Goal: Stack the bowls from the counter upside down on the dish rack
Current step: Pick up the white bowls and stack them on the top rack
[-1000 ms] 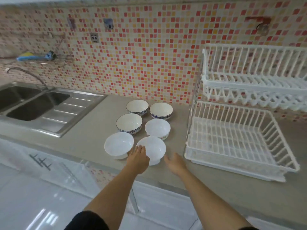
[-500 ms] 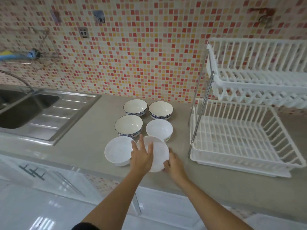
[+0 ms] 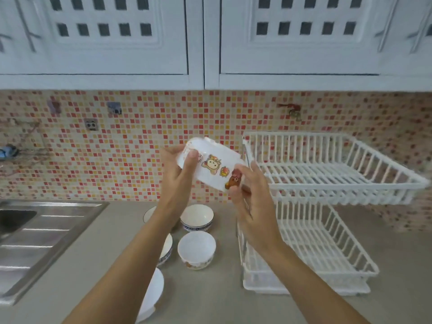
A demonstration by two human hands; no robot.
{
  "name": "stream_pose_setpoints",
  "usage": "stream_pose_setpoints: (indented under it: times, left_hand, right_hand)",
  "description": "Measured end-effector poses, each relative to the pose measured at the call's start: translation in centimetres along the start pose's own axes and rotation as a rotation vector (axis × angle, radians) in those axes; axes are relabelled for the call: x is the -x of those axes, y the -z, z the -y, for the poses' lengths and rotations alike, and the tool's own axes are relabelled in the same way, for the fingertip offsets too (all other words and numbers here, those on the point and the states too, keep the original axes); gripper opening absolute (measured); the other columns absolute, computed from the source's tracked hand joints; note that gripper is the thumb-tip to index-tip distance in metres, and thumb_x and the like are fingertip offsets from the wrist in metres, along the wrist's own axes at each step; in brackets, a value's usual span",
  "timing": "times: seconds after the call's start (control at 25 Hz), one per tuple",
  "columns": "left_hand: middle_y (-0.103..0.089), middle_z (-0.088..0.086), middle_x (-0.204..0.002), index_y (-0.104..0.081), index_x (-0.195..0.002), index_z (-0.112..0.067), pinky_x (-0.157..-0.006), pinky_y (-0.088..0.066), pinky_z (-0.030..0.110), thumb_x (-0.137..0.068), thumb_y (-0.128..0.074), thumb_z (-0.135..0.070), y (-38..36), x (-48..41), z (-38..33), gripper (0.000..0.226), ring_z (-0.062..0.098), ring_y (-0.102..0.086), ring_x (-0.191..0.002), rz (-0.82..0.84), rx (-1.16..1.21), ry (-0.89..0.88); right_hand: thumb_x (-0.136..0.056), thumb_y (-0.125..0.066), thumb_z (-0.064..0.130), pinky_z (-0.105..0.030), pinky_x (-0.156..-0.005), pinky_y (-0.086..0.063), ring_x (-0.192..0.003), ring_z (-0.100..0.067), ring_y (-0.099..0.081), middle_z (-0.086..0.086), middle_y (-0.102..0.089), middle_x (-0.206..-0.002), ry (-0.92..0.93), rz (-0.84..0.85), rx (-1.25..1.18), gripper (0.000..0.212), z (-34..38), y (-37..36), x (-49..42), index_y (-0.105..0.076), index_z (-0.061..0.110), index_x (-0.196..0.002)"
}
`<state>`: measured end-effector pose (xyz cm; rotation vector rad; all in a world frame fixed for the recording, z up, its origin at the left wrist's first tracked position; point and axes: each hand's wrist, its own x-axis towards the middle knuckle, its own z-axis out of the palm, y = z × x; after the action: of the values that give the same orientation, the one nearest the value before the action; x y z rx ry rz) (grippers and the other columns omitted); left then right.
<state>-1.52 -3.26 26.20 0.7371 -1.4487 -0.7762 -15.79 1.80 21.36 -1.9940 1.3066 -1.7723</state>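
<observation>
I hold a bowl up between my left hand and right hand, above the counter. Below, more bowls sit on the counter between the sink at left and the two-tier rack at right. Cabinets hang above the wall behind.

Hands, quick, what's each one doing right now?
Left hand: closed on the cartoon-print bowl, gripping near its base.
Right hand: closed on the same bowl, gripping its rim side.
</observation>
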Motion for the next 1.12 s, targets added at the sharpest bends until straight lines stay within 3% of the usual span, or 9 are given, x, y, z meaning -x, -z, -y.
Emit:
stream_pose_setpoints:
  times: [0.08, 0.16, 0.28, 0.36, 0.52, 0.76, 0.92, 1.04, 1.12]
  left_hand:
    - [-0.044, 0.004, -0.12, -0.037, -0.108, -0.033, -0.067, -0.053, 0.008, -0.077, -0.051, -0.054, -2.0, -1.6, -1.7, 0.04, 0.002, -0.063, -0.097, 0.089, 0.063, -0.093]
    - [-0.041, 0.003, -0.131, -0.037, -0.111, -0.043, -0.075, -0.056, 0.014, -0.072, -0.052, -0.057, -4.3, -3.1, -3.0, 0.045, 0.009, -0.062, -0.106, 0.213, 0.089, -0.125]
    - [-0.048, -0.005, -0.136, -0.023, -0.142, -0.036, -0.098, -0.052, 0.038, -0.064, -0.059, -0.068, -7.6, -6.7, -2.8, 0.091, 0.01, -0.055, -0.119, 0.361, -0.198, -0.073]
    - [-0.044, -0.004, -0.144, -0.016, -0.145, -0.04, -0.108, -0.039, 0.051, -0.058, -0.067, -0.072, -10.9, -9.8, -2.0, 0.106, 0.021, -0.044, -0.132, 0.503, -0.49, -0.075]
    - [-0.046, -0.006, -0.139, -0.026, -0.146, -0.031, -0.102, -0.044, 0.035, -0.062, -0.08, -0.055, -18.0, -13.7, 0.1, 0.102, 0.02, -0.052, -0.123, 0.83, -0.809, -0.061]
    - [-0.048, -0.002, -0.139, -0.03, -0.142, -0.022, -0.108, -0.037, 0.037, -0.06, -0.087, -0.039, -22.2, -16.0, 5.5, 0.102, 0.025, -0.048, -0.125, 0.953, -1.129, 0.231]
    - [-0.049, -0.004, -0.131, -0.032, -0.141, -0.02, -0.095, -0.039, 0.027, -0.068, -0.083, -0.03, -23.0, -16.2, 6.9, 0.09, 0.018, -0.048, -0.107, 1.002, -1.204, 0.302]
    - [-0.047, -0.002, -0.143, -0.026, -0.145, -0.029, -0.104, -0.044, 0.038, -0.049, -0.087, -0.048, -22.8, -16.3, 7.3, 0.115, 0.024, -0.051, -0.12, 0.981, -1.221, 0.339]
    - [-0.04, 0.001, -0.15, -0.014, -0.15, -0.029, -0.108, -0.04, 0.045, -0.05, -0.084, -0.054, -22.6, -16.4, 7.4, 0.125, 0.028, -0.046, -0.13, 0.968, -1.257, 0.346]
  right_hand:
    - [-0.09, -0.048, 0.053, -0.024, -0.098, -0.049, -0.13, -0.003, -0.044, 0.021, -0.039, -0.139, 0.023, -0.07, -0.066, 0.041, 1.1, 3.2, -2.5, -0.031, 0.056, -0.127]
    - [-0.083, -0.058, 0.051, -0.007, -0.09, -0.045, -0.121, 0.011, -0.047, 0.03, -0.041, -0.133, -0.001, -0.043, -0.106, 0.058, 1.0, 7.4, -4.8, -0.022, 0.061, -0.127]
    - [-0.074, -0.061, 0.054, -0.019, -0.103, -0.037, -0.126, 0.003, -0.044, 0.022, -0.04, -0.14, -0.062, 0.124, 0.051, 0.071, -1.5, 14.0, -8.1, -0.014, 0.067, -0.126]
    - [-0.075, -0.066, 0.047, -0.025, -0.105, -0.033, -0.123, 0.001, -0.039, 0.023, -0.036, -0.134, -0.121, 0.197, 0.202, 0.078, -4.2, 17.8, -10.1, -0.018, 0.053, -0.137]
    - [-0.073, -0.079, 0.035, -0.034, -0.107, -0.037, -0.127, -0.013, -0.044, 0.007, -0.038, -0.148, -0.247, 0.348, 0.381, 0.092, -10.7, 21.4, -14.1, -0.024, 0.031, -0.147]
    - [-0.061, -0.08, 0.055, -0.045, -0.103, -0.045, -0.122, -0.026, -0.049, -0.004, -0.036, -0.147, -0.311, 0.725, 0.669, 0.107, -19.2, 19.2, -17.0, -0.022, 0.03, -0.147]
    - [-0.062, -0.08, 0.056, -0.045, -0.102, -0.044, -0.123, -0.028, -0.048, -0.006, -0.036, -0.148, -0.316, 0.784, 0.748, 0.109, -20.9, 18.0, -17.8, -0.018, 0.028, -0.148]
    - [-0.069, -0.075, 0.055, -0.04, -0.098, -0.044, -0.124, -0.029, -0.047, -0.007, -0.038, -0.146, -0.32, 0.783, 0.773, 0.105, -21.1, 17.7, -17.6, -0.013, 0.028, -0.149]
    - [-0.069, -0.074, 0.057, -0.039, -0.096, -0.045, -0.123, -0.029, -0.049, -0.006, -0.041, -0.144, -0.336, 0.799, 0.794, 0.104, -21.0, 17.7, -17.7, -0.013, 0.03, -0.148]
